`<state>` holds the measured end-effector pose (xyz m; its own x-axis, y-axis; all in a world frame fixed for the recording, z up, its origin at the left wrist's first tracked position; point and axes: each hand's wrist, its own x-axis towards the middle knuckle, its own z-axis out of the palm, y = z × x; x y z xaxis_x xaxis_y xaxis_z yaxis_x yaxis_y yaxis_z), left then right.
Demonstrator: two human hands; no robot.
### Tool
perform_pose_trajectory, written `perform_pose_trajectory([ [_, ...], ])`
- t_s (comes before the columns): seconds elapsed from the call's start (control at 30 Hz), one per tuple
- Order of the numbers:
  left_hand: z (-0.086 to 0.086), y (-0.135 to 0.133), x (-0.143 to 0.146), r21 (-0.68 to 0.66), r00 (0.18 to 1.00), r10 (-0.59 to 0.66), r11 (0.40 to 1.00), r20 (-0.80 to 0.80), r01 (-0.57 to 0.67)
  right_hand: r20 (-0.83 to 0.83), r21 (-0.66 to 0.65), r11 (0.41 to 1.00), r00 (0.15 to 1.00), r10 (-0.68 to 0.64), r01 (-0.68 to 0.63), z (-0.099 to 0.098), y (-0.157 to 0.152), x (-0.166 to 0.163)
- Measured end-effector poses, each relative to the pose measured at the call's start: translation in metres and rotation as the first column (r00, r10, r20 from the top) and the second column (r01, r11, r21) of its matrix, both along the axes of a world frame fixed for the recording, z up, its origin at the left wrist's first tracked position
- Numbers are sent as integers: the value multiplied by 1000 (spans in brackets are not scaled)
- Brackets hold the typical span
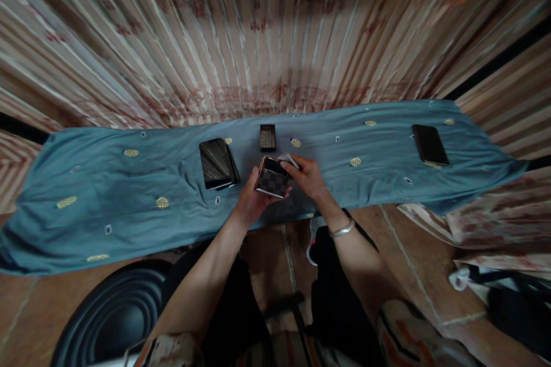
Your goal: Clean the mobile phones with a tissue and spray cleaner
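Over a blue sheet (336,160), your left hand (253,199) cradles the checkered device (272,183); your right hand (309,175) pinches a white scrap (286,157) (cloth or paper, unclear) at its upper edge. Brace low, press lightly.

The phone (272,180) is at the centre of the frame, held in the left hand (252,198), patterned face towards the viewer. Its upper part is glossy black, the lower part covered in dark checks, with a thin light, coppery edge. It sits askew, its lower edge sloping down to the right. The wipe (289,159), a small, thin, whitish piece, cloth or paper too small to tell, is pinched in the right hand (307,175) at the phone's upper right, creased and partly hidden by fingers.
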<state>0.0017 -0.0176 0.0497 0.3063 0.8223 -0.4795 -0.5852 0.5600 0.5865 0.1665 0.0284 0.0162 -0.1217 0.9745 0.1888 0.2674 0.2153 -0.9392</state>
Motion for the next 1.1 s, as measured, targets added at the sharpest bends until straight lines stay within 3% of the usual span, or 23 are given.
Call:
perform_pose_trajectory([
  [0.2,6,0,7,-52,985,152,986,-83,-156,251,228,972,968,4,-63,-7,-17,-17],
  [0.43,-2,-1,18,-32,969,242,969,-59,-244,323,361,928,946,-37,-87,-13,-22,-28],
  [0.63,-15,-4,25,55,968,239,970,-72,-236,370,358,925,929,-13,-130,-7,-28,-35],
  [0.83,-10,0,22,193,954,287,944,-88,-266,405,342,915,912,63,-215,-7,-41,-47],
  [1.1,3,6,17,88,939,341,938,-51,-336,406,351,883,900,156,-312,-4,-49,-46],
])
